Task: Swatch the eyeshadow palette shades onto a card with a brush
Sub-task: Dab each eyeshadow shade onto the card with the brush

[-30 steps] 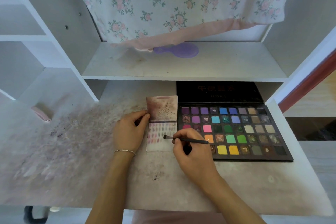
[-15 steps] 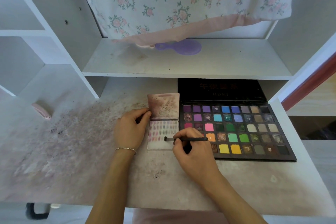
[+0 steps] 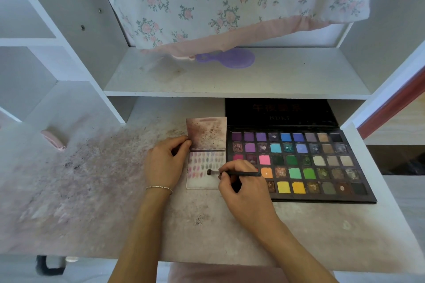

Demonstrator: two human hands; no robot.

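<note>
A black eyeshadow palette (image 3: 299,161) with several coloured pans lies open on the desk, its lid propped at the back. Left of it lies a small white card (image 3: 202,179), folded, with rows of faint pink, green and purple swatches; its stained upper flap (image 3: 206,133) stands up. My left hand (image 3: 165,161) pinches the card's left edge at the fold. My right hand (image 3: 241,188) holds a thin dark brush (image 3: 234,173) level, with its tip over the card's lower right part.
The white desk top (image 3: 92,179) is stained with powder to the left. A shelf (image 3: 230,76) overhangs the back, with a purple hand mirror (image 3: 232,58) on it and a floral cloth (image 3: 230,0) hanging above. A pink object (image 3: 53,139) lies far left.
The brush tip has shifted slightly on the card's lower right area. The left hand keeps its hold on the card. The view has tilted a little.
</note>
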